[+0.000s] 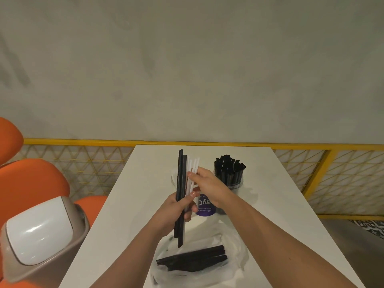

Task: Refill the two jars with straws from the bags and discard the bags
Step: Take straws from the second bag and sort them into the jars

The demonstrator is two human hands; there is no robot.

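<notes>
Far left: orange moulded chairs (31,181), smooth and rounded; near them a taupe bin (41,246) with a glossy white swing lid.

White table (116,215), matte, rectangular, running away toward a yellow-framed mesh railing (311,163).

Left hand (176,210): fingers closed around the middle of two long black straws (180,196), held upright, ends projecting above and below the fist. The same grip takes in the lower ends of several thin white straws (192,173), just right of the black pair.

Right hand (207,183): fingertips pinched on the white straws at mid-length, above the left hand.

Behind the hands: a clear jar (173,179), mostly hidden, and a purple-labelled container (205,206), its white lettering upside-down.

Right, far: second clear jar (234,183), round, packed with upright black straws (228,165) with slanted tips.

Near edge: crumpled translucent plastic bag (234,256), lying flat, with a bundle of black straws (193,259) resting across it, pointing left-to-right.
</notes>
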